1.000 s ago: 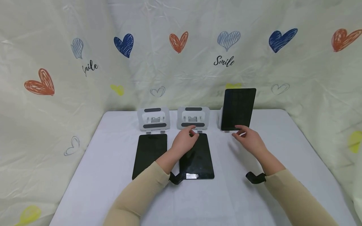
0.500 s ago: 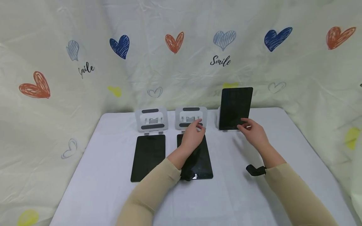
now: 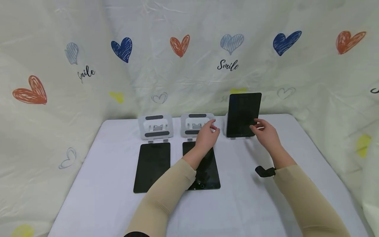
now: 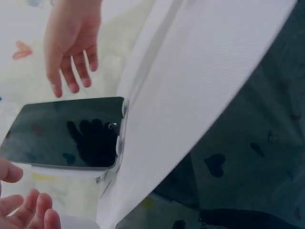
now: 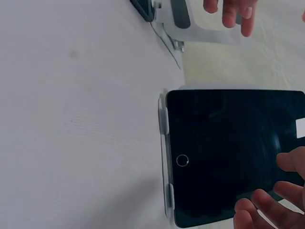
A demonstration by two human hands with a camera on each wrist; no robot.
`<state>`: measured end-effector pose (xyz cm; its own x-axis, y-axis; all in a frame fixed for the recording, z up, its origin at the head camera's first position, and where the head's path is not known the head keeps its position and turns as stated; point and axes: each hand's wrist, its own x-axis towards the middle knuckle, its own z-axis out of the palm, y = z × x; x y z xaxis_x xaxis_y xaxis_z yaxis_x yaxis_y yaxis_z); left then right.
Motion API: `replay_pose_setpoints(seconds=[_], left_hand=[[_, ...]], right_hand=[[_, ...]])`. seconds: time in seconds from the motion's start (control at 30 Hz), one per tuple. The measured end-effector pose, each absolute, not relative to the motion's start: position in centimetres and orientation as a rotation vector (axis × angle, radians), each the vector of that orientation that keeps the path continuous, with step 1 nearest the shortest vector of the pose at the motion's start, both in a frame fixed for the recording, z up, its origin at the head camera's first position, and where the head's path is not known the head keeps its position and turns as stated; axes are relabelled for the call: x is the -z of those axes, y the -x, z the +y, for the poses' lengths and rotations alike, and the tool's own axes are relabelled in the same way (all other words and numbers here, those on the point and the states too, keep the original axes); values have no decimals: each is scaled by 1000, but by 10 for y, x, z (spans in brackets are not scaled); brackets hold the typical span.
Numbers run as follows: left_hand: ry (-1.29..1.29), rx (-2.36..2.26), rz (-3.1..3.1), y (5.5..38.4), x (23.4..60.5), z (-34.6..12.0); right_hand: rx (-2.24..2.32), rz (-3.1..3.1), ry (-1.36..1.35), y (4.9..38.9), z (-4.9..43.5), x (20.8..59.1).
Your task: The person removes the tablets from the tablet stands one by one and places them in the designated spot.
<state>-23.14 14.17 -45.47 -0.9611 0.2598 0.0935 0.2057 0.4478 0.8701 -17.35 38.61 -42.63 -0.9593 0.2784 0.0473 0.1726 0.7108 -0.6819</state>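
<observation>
A black tablet [image 3: 243, 113] leans upright on the right-hand white stand [image 5: 163, 143], its lower edge on the stand's clipped ledge. My right hand [image 3: 266, 136] is at the tablet's right side, thumb and fingers apart; in the left wrist view the fingers of this hand [image 4: 76, 43] hang relaxed beside the tablet's edge. My left hand [image 3: 205, 136] hovers in front of the middle stand [image 3: 184, 126], left of the upright tablet. Its fingers [image 4: 28, 210] are loosely bent and hold nothing. Both hands bracket the tablet.
A second stand [image 3: 141, 128] stands at the back left. Two more black tablets lie flat before the stands: the left tablet [image 3: 152, 168] and the middle tablet [image 3: 211, 174], partly covered by my left arm. A curtain with hearts [image 3: 231, 42] hangs behind the white table [image 3: 97, 187].
My left hand has moved right and up, away from over the middle tablet. The right hand has risen from the upright tablet's lower edge to its right side. The head view has shifted slightly.
</observation>
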Motion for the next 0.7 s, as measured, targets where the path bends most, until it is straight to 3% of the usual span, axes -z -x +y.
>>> replay_pose_setpoints(seconds=[0.7], left_hand=[[-430, -1525, 2572, 256, 441, 198]], right_hand=[[-1009, -2654, 485, 206, 407, 419]])
